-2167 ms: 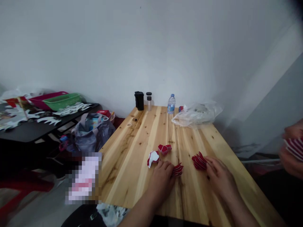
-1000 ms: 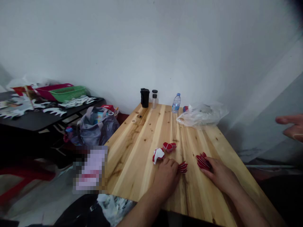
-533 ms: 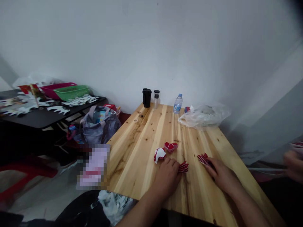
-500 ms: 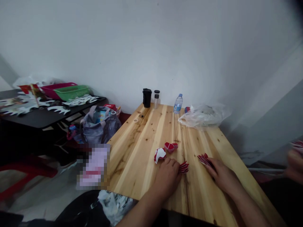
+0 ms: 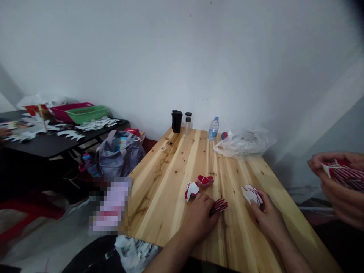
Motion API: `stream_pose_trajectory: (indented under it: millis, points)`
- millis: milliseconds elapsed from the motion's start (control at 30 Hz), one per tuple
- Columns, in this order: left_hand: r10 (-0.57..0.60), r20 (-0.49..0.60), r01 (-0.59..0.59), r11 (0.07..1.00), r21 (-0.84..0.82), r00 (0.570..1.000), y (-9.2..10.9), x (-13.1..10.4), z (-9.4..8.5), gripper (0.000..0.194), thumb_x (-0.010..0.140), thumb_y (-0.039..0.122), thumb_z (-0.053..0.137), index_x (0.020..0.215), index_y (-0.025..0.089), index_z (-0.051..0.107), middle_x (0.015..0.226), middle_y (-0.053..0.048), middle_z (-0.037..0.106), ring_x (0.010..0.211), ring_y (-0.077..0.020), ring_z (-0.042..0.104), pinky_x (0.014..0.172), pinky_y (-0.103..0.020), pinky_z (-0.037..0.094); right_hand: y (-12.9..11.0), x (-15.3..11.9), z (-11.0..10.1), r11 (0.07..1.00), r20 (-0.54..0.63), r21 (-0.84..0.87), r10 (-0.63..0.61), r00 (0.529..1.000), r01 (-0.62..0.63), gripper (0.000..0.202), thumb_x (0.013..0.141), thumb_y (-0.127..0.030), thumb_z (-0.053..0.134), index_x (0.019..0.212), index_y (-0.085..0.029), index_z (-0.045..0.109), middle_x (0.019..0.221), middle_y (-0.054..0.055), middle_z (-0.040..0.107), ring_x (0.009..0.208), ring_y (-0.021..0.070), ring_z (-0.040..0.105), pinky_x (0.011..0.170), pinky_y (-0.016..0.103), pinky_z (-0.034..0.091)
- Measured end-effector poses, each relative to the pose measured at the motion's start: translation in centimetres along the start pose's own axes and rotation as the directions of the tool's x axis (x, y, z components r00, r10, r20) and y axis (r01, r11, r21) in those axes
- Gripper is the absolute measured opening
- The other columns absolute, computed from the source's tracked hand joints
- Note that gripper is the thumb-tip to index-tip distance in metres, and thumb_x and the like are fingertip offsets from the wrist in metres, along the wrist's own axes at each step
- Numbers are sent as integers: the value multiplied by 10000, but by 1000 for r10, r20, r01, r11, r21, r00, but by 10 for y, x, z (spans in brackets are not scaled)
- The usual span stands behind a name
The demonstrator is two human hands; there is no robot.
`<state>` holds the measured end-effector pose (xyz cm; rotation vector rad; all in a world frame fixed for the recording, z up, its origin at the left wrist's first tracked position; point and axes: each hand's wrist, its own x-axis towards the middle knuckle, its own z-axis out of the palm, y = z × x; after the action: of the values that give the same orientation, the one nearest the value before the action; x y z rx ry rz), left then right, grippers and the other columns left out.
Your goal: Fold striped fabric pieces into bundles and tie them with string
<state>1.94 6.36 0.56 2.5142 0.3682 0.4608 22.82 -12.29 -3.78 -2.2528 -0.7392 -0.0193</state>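
My left hand (image 5: 201, 213) rests on the wooden table with its fingers curled over a red-and-white striped bundle (image 5: 220, 206), which fans out on the thumb side. Just beyond the fingertips lies a white piece with red edges (image 5: 192, 190). Beside that one sits a red piece with white lines (image 5: 205, 181) and a striped end. To the right, my right hand (image 5: 265, 212) pinches a white folded-looking piece with red lines (image 5: 250, 193) between thumb and fingers, its pale face upward. What these pieces are made of I cannot tell.
Another person's hands (image 5: 338, 182) hold a striped red-and-white bundle at the right edge. On the table's far end stand a black cup (image 5: 176, 122), a clear jar (image 5: 188, 124), a water bottle (image 5: 213, 129) and a plastic bag (image 5: 244, 143). A grey bag (image 5: 121, 155) is left of the table.
My right hand has turned its piece, so a white face shows instead of striped edges. The other person's hands have come further into view. My left hand has barely moved.
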Motion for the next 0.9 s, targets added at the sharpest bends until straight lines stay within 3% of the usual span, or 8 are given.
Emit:
stream_pose_trajectory:
  millis: [100, 300, 500, 700, 900]
  points:
    - [0, 7, 0, 1000, 19, 1000, 0, 1, 3, 168, 859, 362, 608, 821, 198, 617, 942, -49, 624, 966, -242, 521, 834, -364, 386, -3, -6, 3, 988, 49, 130, 77, 996, -83, 414, 833, -459, 505, 1169, -218, 532, 1047, 78, 723, 913, 238, 705, 794, 329, 554]
    - [2, -14, -1, 1000, 25, 1000, 0, 2, 10, 88, 812, 277, 645, 866, 214, 616, 954, -33, 625, 976, -238, 513, 840, -353, 379, -7, -9, 13, 987, 76, 159, -15, 997, 3, 446, 817, -455, 529, 1187, -206, 531, 1150, 103, 684, 1037, 259, 666, 888, 363, 527]
    - [-4, -16, 5, 999, 42, 1000, 1, 3, 9, 68, 847, 262, 594, 844, 202, 625, 928, -44, 629, 937, -228, 519, 814, -348, 381, -11, -5, 11, 973, 73, 230, -6, 997, -10, 410, 835, -455, 496, 1152, -207, 575, 1108, 94, 698, 1000, 250, 665, 866, 355, 532]
    - [-7, 3, 7, 997, 76, 1000, 2, 9, 4, 145, 877, 332, 576, 843, 199, 625, 949, -55, 628, 983, -243, 526, 852, -363, 408, -14, -10, 7, 945, 125, 325, -64, 990, 20, 401, 887, -442, 487, 1197, -198, 557, 1179, 116, 663, 1063, 261, 636, 916, 382, 521]
    - [-2, 41, -7, 973, 230, 999, 5, 10, 3, 119, 870, 311, 592, 907, 202, 619, 1001, -67, 638, 1054, -268, 531, 888, -393, 417, -37, -24, -4, 923, 103, 356, -192, 976, 144, 338, 895, -401, 507, 1185, -254, 597, 1168, 79, 671, 1070, 258, 647, 888, 354, 556]
